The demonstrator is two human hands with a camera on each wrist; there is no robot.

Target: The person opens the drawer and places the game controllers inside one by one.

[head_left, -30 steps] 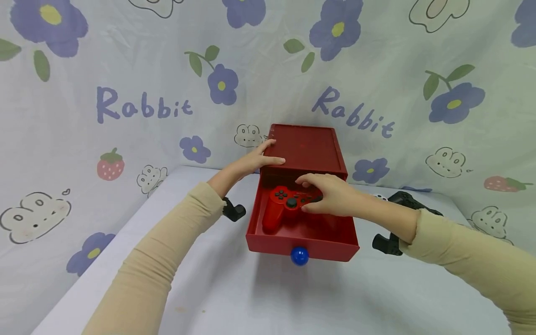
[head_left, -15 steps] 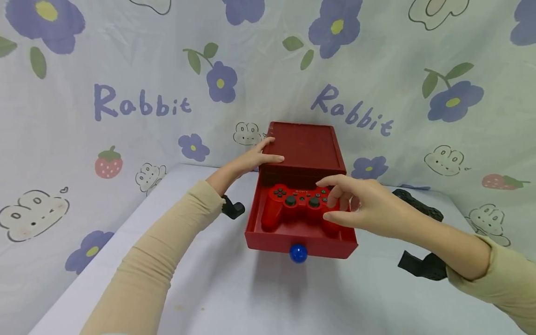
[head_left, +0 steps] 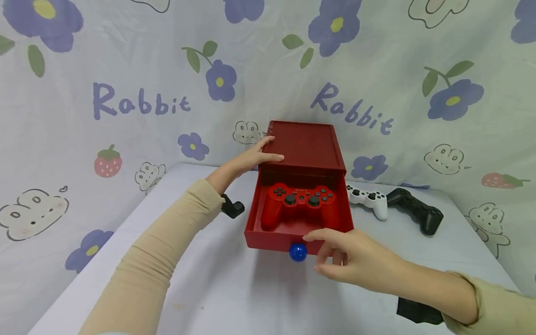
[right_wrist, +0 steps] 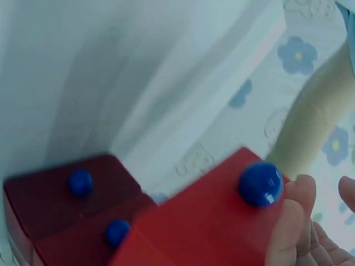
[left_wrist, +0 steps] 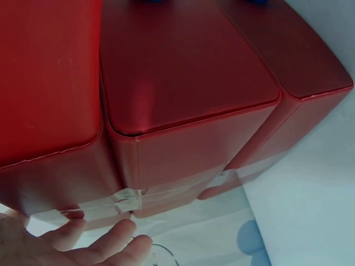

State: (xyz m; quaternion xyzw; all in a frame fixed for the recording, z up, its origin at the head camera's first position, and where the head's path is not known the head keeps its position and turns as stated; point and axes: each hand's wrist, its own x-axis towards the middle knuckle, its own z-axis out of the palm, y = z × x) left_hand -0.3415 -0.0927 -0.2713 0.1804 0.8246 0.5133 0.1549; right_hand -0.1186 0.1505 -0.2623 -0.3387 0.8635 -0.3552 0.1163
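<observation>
A red game controller (head_left: 301, 197) lies in the pulled-out top drawer (head_left: 268, 240) of a red drawer cabinet (head_left: 307, 145). On the drawer's front is a round blue knob (head_left: 298, 252). My left hand (head_left: 256, 157) rests on the cabinet's top left edge, thumb and fingers spread; the left wrist view shows its fingers (left_wrist: 113, 238) beside the cabinet's side. Just right of the knob is my right hand (head_left: 356, 258), loosely bent and holding nothing. In the right wrist view, its fingertips are close beside the knob (right_wrist: 260, 184); contact is unclear.
Right of the cabinet lie a white controller (head_left: 370, 200) and a black controller (head_left: 414, 211) on the white table (head_left: 234, 288). Two lower drawers with blue knobs (right_wrist: 80, 183) appear under the open one. A patterned cloth (head_left: 146, 60) hangs behind.
My right hand has left the red controller in the drawer, moving right, then down and toward me to the knob. The white controller has come into view. My left hand stays put.
</observation>
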